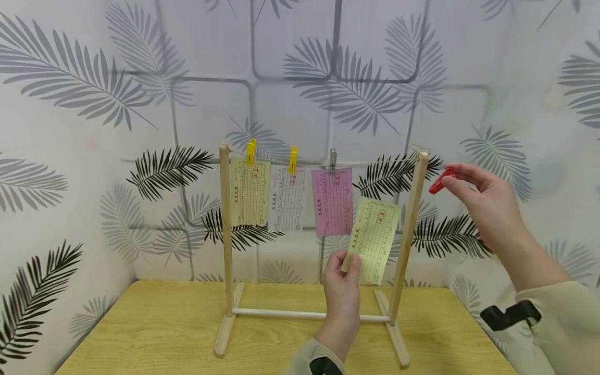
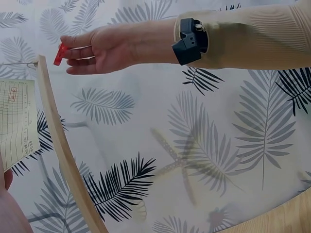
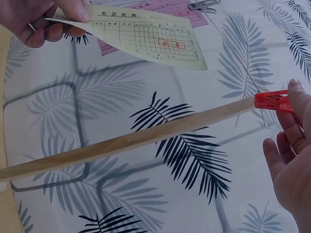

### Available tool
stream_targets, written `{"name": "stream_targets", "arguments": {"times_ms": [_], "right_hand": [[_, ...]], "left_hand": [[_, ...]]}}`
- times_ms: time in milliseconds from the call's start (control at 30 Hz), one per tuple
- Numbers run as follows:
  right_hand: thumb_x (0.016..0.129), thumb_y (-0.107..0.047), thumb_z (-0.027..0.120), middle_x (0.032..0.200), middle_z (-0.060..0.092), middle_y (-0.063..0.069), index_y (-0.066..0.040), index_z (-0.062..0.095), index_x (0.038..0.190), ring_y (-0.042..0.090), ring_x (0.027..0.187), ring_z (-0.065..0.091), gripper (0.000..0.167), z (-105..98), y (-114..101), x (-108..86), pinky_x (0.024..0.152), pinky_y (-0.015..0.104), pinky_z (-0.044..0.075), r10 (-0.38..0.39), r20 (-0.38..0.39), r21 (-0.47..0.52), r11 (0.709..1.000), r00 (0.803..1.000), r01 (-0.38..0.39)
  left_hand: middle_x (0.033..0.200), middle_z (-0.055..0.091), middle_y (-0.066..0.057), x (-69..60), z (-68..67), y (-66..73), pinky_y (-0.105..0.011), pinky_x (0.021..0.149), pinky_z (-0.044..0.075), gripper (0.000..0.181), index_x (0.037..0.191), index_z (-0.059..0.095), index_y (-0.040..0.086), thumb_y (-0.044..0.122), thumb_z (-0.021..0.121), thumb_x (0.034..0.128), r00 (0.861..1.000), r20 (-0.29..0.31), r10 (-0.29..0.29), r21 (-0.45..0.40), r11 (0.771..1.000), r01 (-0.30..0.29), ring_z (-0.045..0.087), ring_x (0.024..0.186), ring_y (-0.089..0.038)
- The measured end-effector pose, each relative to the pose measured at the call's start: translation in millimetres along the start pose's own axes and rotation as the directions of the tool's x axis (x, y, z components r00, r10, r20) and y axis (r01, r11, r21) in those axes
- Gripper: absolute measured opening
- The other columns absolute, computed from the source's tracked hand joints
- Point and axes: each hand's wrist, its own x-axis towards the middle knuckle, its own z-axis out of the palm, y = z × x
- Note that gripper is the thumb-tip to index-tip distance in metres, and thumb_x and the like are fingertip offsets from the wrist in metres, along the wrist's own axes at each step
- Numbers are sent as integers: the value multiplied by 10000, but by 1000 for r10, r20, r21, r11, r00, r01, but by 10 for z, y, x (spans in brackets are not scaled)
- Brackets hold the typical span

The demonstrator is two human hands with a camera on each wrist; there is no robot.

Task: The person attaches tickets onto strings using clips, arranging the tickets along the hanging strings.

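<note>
My left hand [image 1: 342,286] pinches the lower left edge of a pale yellow-green receipt slip [image 1: 375,237], which tilts below the string at the right part of the frame. To the right of the right post, my right hand [image 1: 489,200] pinches a red clothespin [image 1: 442,180] between thumb and fingers. In the right wrist view the red clothespin [image 3: 272,100] shows close up, apart from the slip [image 3: 150,41]. On the string [image 1: 365,164] hang a yellow slip [image 1: 250,192] and a white slip [image 1: 287,200] under yellow clothespins, and a pink slip [image 1: 332,203] under a grey one [image 1: 333,160].
A wooden frame stands on the yellow wood-grain table [image 1: 154,323], with a left post [image 1: 226,234], a right post [image 1: 409,239] between my hands, and a white lower bar [image 1: 281,313]. Behind it hangs a leaf-patterned cloth [image 1: 300,31].
</note>
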Motion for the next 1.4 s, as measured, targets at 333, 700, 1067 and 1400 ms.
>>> {"name": "stream_targets", "arguments": {"times_ms": [333, 700, 1067, 1400], "right_hand": [[1051, -457, 749, 1326, 688, -126, -150, 695, 1450, 169, 1422, 459, 506, 102, -285, 250, 1267, 522, 318, -48, 19, 92, 995, 999, 46], [1050, -311, 781, 1125, 779, -148, -125, 748, 1343, 97, 1186, 655, 349, 226, -492, 483, 1017, 183, 506, -93, 54, 177, 981, 994, 82], [1041, -313, 806, 1077, 757, -147, -96, 763, 1335, 158, 1092, 638, 367, 310, -617, 639, 860, 192, 540, -115, 28, 112, 987, 993, 111], [1069, -326, 770, 1241, 689, -19, -64, 738, 1372, 183, 1215, 539, 402, 439, -752, 663, 935, 326, 514, -82, 55, 39, 996, 995, 80]], "left_hand": [[1256, 724, -40, 85, 30, 60, -311, 856, 566, 152, 1217, 720, 109, 214, 712, 1106, 998, 4, -59, -29, 998, 59, 636, 992, -174], [1433, 618, -58, 195, 107, 121, -403, 942, 547, 165, 1210, 717, 126, 251, 723, 1102, 997, -22, -78, 10, 997, 78, 585, 1068, -200], [1325, 611, -36, 310, 168, 181, -409, 957, 518, 145, 1169, 709, 129, 251, 734, 1094, 997, -25, -70, -24, 997, 69, 550, 1080, -199], [1159, 581, -63, 354, 256, 211, -434, 930, 518, 143, 1163, 701, 91, 211, 734, 1092, 994, -47, -99, -106, 990, 93, 605, 861, -185]]}}
